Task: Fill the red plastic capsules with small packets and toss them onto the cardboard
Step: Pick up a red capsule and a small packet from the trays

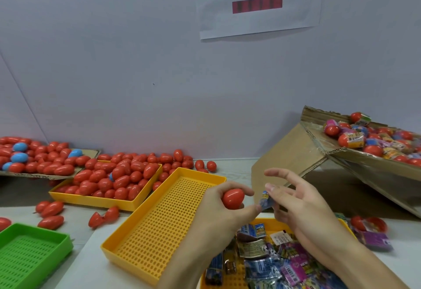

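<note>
A red capsule (232, 198) sits in the person's left hand (219, 206), held above the near end of an empty yellow perforated tray (164, 218); the fingers curl round the back of it and the thumb reaches out below toward the other hand. Just to its right, a small blue packet (266, 201) is pinched at the fingertips of the right hand (296, 200), apparently between thumb and middle finger, while the forefinger and the remaining fingers spread loosely open above it. The packet's lower edge lies close to the left thumb tip; whether they touch cannot be told. Beneath both hands a second yellow tray (271, 221) holds a heap of mixed blue, purple and pink packets (268, 263). To the right, a tilted cardboard sheet (293, 154) props up a cardboard flap loaded with wrapped capsules (373, 140). To the left, a third yellow tray (91, 200) is piled with red capsules (116, 175), more spill over the table (75, 263) behind it, and a further pile with a few blue ones lies on flat cardboard (86, 152). A green perforated tray (34, 252) sits at the near left corner. On the wall above hangs a paper sign (259, 22).
</note>
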Motion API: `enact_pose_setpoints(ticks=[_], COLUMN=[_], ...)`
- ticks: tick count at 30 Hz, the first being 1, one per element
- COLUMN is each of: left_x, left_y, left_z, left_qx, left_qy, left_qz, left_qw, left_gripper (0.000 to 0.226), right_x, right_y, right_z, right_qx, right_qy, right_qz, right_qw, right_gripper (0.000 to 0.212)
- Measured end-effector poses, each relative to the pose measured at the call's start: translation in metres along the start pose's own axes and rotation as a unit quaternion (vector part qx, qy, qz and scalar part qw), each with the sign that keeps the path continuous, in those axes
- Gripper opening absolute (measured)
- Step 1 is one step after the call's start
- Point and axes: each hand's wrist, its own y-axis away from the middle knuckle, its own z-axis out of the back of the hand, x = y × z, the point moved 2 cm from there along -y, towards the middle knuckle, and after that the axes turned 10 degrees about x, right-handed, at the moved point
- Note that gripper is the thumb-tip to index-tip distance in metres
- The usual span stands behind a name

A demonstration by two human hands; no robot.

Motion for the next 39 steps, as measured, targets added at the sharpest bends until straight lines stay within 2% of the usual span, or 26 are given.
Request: enact_pose_setpoints(ticks=[6,14,23,39], left_x=[-0.0054,-0.0044,-0.003,-0.0011], left_y=[-0.0003,-0.0025,-0.0033,-0.0037], left_z=[-0.0034,-0.0036,-0.0057,-0.0048], left_qx=[-0.018,-0.054,-0.057,-0.083], left_qy=[0.013,0.008,-0.028,-0.026], left_qz=[-0.016,-0.027,-0.026,-0.037], left_qw=[1.0,0.998,0.998,0.996], left_gripper=[0.007,0.015,0.017,0.013], right_x=[0.0011,0.0008,-0.0008,0.003], right_y=[-0.0002,0.0006,0.0008,0.0028], right_z=[-0.0014,-0.003,-0.0014,-0.0017], right_qx=[0.021,0.05,0.002,0.008], right_qy=[-0.007,-0.031,0.008,-0.019], right_qz=[0.007,0.0,-0.001,0.009], right_qw=[1.0,0.998,1.0,1.0], right_gripper=[0.028,0.032,0.034,0.045])
